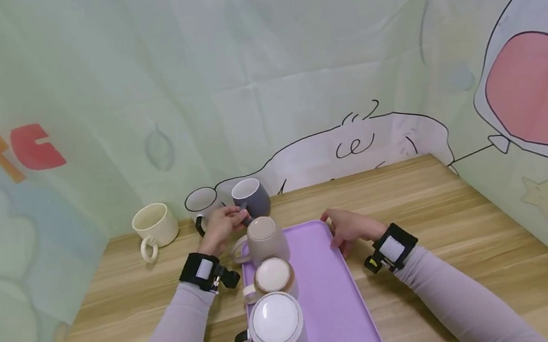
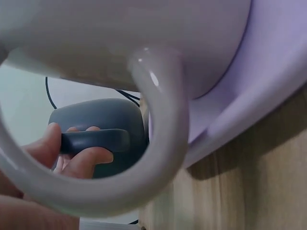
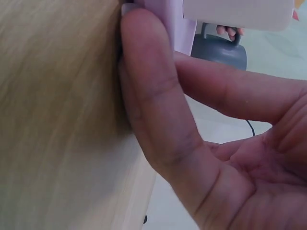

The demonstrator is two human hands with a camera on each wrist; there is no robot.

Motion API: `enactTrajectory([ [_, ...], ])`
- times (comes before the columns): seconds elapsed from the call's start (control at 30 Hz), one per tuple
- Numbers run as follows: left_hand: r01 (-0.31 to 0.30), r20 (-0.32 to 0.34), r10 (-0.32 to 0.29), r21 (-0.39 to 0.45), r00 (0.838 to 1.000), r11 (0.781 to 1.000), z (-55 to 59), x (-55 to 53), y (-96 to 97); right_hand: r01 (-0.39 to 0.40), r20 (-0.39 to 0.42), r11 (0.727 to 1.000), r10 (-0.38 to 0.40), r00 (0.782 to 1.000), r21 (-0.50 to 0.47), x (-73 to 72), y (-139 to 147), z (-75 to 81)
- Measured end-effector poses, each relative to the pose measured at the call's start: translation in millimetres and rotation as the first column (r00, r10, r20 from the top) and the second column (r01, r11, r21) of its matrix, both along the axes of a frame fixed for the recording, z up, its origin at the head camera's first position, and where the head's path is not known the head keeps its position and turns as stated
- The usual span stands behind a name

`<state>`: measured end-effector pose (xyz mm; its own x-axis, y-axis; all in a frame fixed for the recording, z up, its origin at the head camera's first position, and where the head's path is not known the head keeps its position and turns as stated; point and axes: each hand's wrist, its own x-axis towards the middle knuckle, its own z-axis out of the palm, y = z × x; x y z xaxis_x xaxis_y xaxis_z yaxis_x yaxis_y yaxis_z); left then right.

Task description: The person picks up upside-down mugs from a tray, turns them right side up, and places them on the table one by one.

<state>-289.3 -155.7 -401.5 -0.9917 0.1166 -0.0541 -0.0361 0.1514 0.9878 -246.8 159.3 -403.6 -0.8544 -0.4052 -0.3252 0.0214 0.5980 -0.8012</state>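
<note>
Purple tray (image 1: 322,287) lies flat on the desk (image 1: 406,202), long axis running away from you, far end a touch left. It carries three mugs in file along its left long side: beige mug (image 1: 271,245) farthest, brown-and-white mug (image 1: 274,275) in the middle, ribbed white mug (image 1: 276,322) nearest; all three handles point left. Their round tops show pale; cannot tell whether bases or interiors. Dark blue mug (image 1: 258,200) is just beyond the tray's far end, behind the beige one, mouth up, pale inside showing, axis roughly upright, handle toward you and slightly left; cannot tell whether its base meets the desk. Your left grip (image 1: 217,227) pinches that handle, fingers and thumb closed on it. Your right grip (image 1: 353,226) has bent fingers around the tray's far right corner, gap only about the rim. Black-rimmed mug (image 1: 201,200) and cream mug (image 1: 163,231) are mouth up to the left.
</note>
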Motion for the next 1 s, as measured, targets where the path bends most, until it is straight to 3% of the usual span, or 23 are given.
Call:
enactTrajectory([
  [0.4, 0.039, 0.020, -0.039, 0.029, 0.999, 0.999, -4.4, -0.8, 2.8, -0.002, 0.024, 1.000, 0.003, 1.000, -0.012, -1.5, -1, -0.3],
  [0.6, 0.056, 0.014, -0.056, -0.001, 0.998, 0.998, -3.3, -0.1, 3.6, 0.006, 0.023, 1.000, -0.006, 1.000, -0.010, -1.4, -1, 1.2],
  [0.73, 0.070, 0.001, -0.070, -0.064, 0.998, 0.995, -2.9, 0.9, 2.1, 0.006, 0.024, 1.000, -0.006, 1.000, -0.013, -0.8, -1, 1.1],
  [0.83, 0.074, -0.035, -0.080, -0.160, 0.996, 0.984, -0.4, 4.8, -1.7, 0.003, 0.026, 1.000, -0.003, 1.000, -0.020, -0.5, -1, 0.4],
  [1.0, 0.013, -0.167, -0.075, -0.344, 0.983, 0.939, 13.3, 19.2, -11.6, -0.004, 0.026, 0.999, 0.005, 1.000, -0.034, -1.0, 2, -0.6],
])
